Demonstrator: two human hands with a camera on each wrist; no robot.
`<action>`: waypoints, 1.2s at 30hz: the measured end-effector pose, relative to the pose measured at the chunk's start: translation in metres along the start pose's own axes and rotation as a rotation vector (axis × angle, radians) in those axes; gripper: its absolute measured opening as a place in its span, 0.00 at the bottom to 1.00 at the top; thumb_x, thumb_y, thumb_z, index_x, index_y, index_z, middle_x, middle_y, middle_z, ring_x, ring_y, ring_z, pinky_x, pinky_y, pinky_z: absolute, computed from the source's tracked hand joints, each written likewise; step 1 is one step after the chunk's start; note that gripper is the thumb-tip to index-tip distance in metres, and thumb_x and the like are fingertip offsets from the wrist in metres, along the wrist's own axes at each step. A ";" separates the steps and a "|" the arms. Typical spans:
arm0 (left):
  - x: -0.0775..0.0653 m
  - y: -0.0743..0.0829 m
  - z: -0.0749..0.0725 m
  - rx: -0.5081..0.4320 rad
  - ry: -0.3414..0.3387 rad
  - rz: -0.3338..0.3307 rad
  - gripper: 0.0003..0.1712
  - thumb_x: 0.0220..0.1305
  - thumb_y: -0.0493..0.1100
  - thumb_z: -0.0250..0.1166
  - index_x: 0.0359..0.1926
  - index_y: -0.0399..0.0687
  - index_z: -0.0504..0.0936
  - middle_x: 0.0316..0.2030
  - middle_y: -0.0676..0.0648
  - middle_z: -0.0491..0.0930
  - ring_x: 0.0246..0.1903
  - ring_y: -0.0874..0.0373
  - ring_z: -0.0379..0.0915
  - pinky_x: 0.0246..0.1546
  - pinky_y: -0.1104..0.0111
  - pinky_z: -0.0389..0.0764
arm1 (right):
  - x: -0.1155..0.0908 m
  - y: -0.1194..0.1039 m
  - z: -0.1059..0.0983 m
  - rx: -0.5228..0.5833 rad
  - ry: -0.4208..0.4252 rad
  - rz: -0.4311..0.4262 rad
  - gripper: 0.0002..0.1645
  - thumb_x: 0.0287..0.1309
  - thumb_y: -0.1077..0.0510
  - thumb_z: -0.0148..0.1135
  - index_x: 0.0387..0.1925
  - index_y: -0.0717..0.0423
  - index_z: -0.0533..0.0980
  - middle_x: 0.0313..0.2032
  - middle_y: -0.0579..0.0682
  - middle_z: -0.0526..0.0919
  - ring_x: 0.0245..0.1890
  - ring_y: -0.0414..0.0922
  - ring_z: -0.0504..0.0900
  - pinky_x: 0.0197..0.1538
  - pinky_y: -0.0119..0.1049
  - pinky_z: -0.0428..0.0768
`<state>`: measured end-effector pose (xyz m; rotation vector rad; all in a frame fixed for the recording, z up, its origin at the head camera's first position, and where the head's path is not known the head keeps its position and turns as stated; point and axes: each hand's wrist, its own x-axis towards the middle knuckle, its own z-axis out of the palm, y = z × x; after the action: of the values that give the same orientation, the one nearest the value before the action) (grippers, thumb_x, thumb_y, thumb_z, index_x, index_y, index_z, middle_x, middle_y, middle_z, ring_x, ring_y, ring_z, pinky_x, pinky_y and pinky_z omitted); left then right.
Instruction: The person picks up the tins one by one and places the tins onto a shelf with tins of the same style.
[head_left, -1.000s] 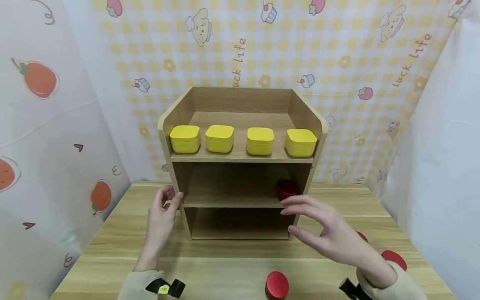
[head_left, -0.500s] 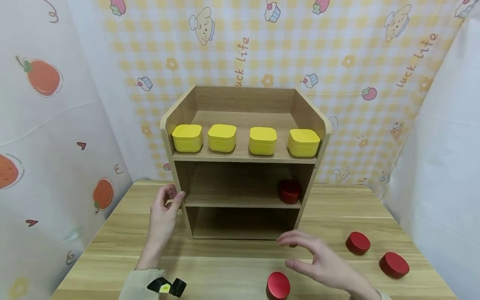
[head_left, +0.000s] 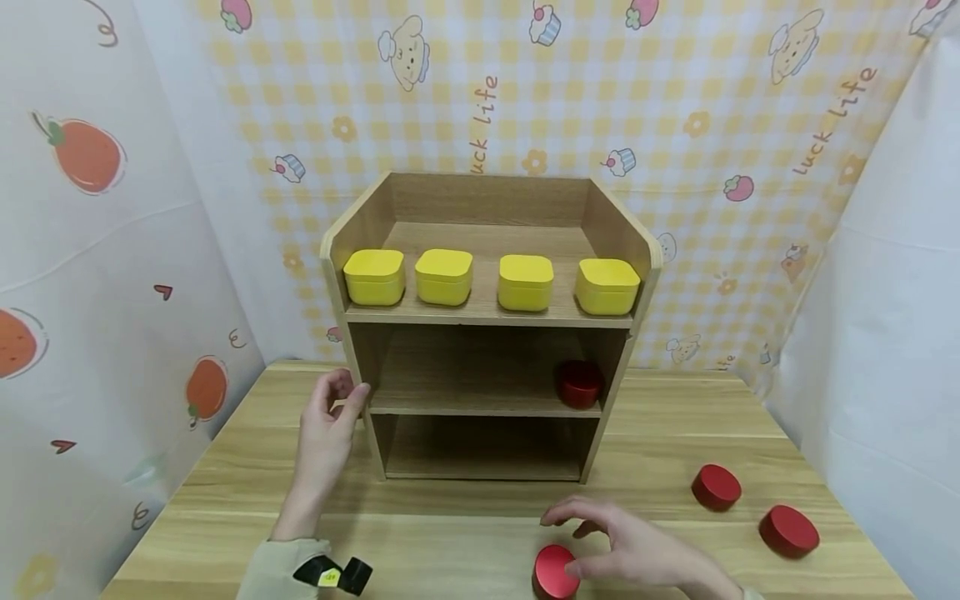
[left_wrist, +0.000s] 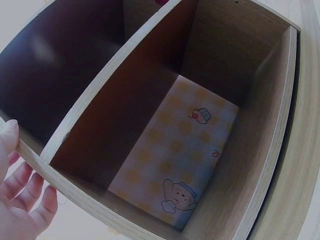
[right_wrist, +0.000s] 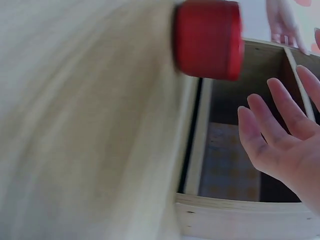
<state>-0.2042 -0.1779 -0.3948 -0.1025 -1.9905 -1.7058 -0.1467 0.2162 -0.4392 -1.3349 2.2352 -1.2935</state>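
Observation:
My left hand (head_left: 327, 429) holds the left side panel of a small wooden shelf (head_left: 487, 317), thumb at the panel's front edge and fingers along its outside. The left wrist view shows those fingers (left_wrist: 32, 192) bent beside the panel. My right hand (head_left: 618, 546) hovers at a round red tin (head_left: 551, 573) on the table, fingers spread and loosely bent. Its thumb overlaps the tin's right edge in the head view. From the right wrist, the same tin (right_wrist: 207, 40) appears apart from the fingers (right_wrist: 255, 125).
Several yellow lidded boxes (head_left: 444, 277) stand in a row on the top shelf. One dark red tin (head_left: 579, 384) sits at the right of the middle shelf. Two more red tins, one nearer the shelf (head_left: 716, 487) and one nearer the front (head_left: 789, 532), lie at the table's right.
My right hand has moved from in front of the middle shelf down to the red tin at the front of the table. My left hand has stayed at the shelf's side.

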 end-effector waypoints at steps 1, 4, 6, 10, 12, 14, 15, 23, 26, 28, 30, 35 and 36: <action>0.000 0.000 0.000 -0.001 -0.002 0.000 0.14 0.69 0.38 0.61 0.51 0.35 0.71 0.41 0.47 0.70 0.42 0.61 0.68 0.37 0.79 0.73 | 0.000 0.002 0.001 0.013 -0.019 0.014 0.26 0.63 0.59 0.64 0.61 0.48 0.70 0.57 0.50 0.76 0.55 0.46 0.75 0.53 0.39 0.77; 0.000 0.000 0.000 -0.002 -0.003 0.000 0.15 0.69 0.39 0.61 0.51 0.34 0.71 0.41 0.46 0.70 0.42 0.61 0.68 0.37 0.79 0.73 | 0.001 0.006 0.003 0.035 -0.068 0.041 0.25 0.64 0.58 0.64 0.61 0.52 0.70 0.57 0.52 0.76 0.53 0.47 0.76 0.53 0.39 0.77; 0.001 -0.001 0.000 -0.002 0.002 0.000 0.14 0.69 0.39 0.62 0.50 0.34 0.71 0.41 0.46 0.70 0.42 0.60 0.68 0.37 0.79 0.73 | 0.001 0.009 0.005 0.047 -0.092 0.062 0.25 0.64 0.57 0.65 0.61 0.53 0.71 0.56 0.51 0.77 0.53 0.46 0.76 0.54 0.38 0.76; 0.001 -0.002 0.000 0.003 0.005 0.003 0.15 0.70 0.40 0.62 0.50 0.35 0.71 0.41 0.47 0.70 0.42 0.60 0.68 0.37 0.78 0.73 | 0.003 0.014 0.010 -0.008 -0.149 0.043 0.25 0.63 0.56 0.66 0.60 0.50 0.71 0.55 0.46 0.77 0.52 0.41 0.75 0.53 0.35 0.75; 0.001 -0.002 -0.001 0.006 0.004 0.005 0.15 0.70 0.40 0.61 0.50 0.35 0.71 0.41 0.47 0.70 0.43 0.59 0.68 0.37 0.78 0.73 | 0.003 0.016 0.012 -0.068 -0.179 0.033 0.25 0.63 0.53 0.65 0.60 0.48 0.71 0.55 0.42 0.76 0.52 0.38 0.73 0.53 0.32 0.74; 0.000 -0.002 -0.001 0.007 0.002 0.005 0.15 0.70 0.40 0.61 0.51 0.35 0.71 0.41 0.47 0.70 0.43 0.59 0.68 0.37 0.78 0.73 | 0.004 0.017 0.015 -0.139 -0.198 0.032 0.27 0.63 0.49 0.65 0.61 0.46 0.70 0.55 0.40 0.74 0.52 0.36 0.72 0.53 0.30 0.73; 0.000 -0.002 -0.001 0.005 0.001 0.006 0.15 0.70 0.40 0.61 0.51 0.35 0.71 0.41 0.47 0.70 0.43 0.59 0.68 0.38 0.78 0.73 | 0.004 0.017 0.015 -0.167 -0.204 0.037 0.28 0.63 0.47 0.65 0.62 0.46 0.70 0.55 0.39 0.74 0.53 0.35 0.71 0.53 0.30 0.73; 0.001 -0.001 0.000 -0.002 -0.009 0.003 0.16 0.70 0.40 0.61 0.51 0.35 0.71 0.42 0.46 0.70 0.43 0.59 0.68 0.38 0.78 0.73 | 0.003 0.019 0.017 -0.291 -0.178 0.018 0.29 0.60 0.44 0.67 0.60 0.46 0.70 0.53 0.37 0.74 0.51 0.34 0.71 0.50 0.29 0.73; 0.002 -0.001 0.000 -0.004 -0.013 -0.003 0.16 0.70 0.41 0.61 0.52 0.35 0.71 0.42 0.46 0.70 0.43 0.59 0.68 0.38 0.78 0.73 | 0.005 0.015 0.015 -0.274 -0.160 0.021 0.29 0.59 0.47 0.68 0.60 0.46 0.70 0.53 0.38 0.74 0.50 0.34 0.71 0.49 0.29 0.73; 0.002 -0.002 -0.001 -0.007 -0.013 -0.005 0.16 0.70 0.41 0.61 0.52 0.35 0.71 0.42 0.46 0.70 0.43 0.59 0.68 0.38 0.78 0.72 | 0.008 0.011 0.013 -0.253 -0.147 0.036 0.30 0.58 0.50 0.70 0.60 0.47 0.70 0.53 0.38 0.75 0.49 0.34 0.71 0.49 0.30 0.74; 0.001 -0.002 -0.001 -0.003 -0.011 -0.003 0.16 0.70 0.41 0.62 0.51 0.35 0.71 0.41 0.46 0.70 0.43 0.59 0.68 0.37 0.78 0.72 | 0.011 0.004 0.010 -0.258 -0.129 0.054 0.31 0.56 0.53 0.71 0.61 0.46 0.70 0.53 0.38 0.74 0.49 0.34 0.71 0.48 0.31 0.75; 0.001 -0.003 -0.001 -0.003 -0.010 0.001 0.16 0.70 0.41 0.62 0.51 0.35 0.71 0.41 0.46 0.70 0.42 0.59 0.68 0.37 0.78 0.72 | 0.027 -0.016 -0.004 -0.301 -0.044 0.015 0.35 0.55 0.54 0.72 0.63 0.43 0.69 0.53 0.37 0.74 0.49 0.35 0.72 0.48 0.33 0.76; 0.001 -0.002 -0.001 -0.006 -0.011 0.002 0.16 0.70 0.40 0.62 0.51 0.35 0.71 0.41 0.46 0.70 0.42 0.59 0.68 0.37 0.78 0.72 | 0.031 -0.020 -0.008 -0.297 -0.021 -0.006 0.35 0.55 0.54 0.72 0.63 0.43 0.68 0.53 0.37 0.74 0.48 0.36 0.73 0.48 0.33 0.76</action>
<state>-0.2053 -0.1800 -0.3966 -0.1159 -1.9927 -1.7137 -0.1568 0.1920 -0.4122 -1.4424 2.4832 -0.9705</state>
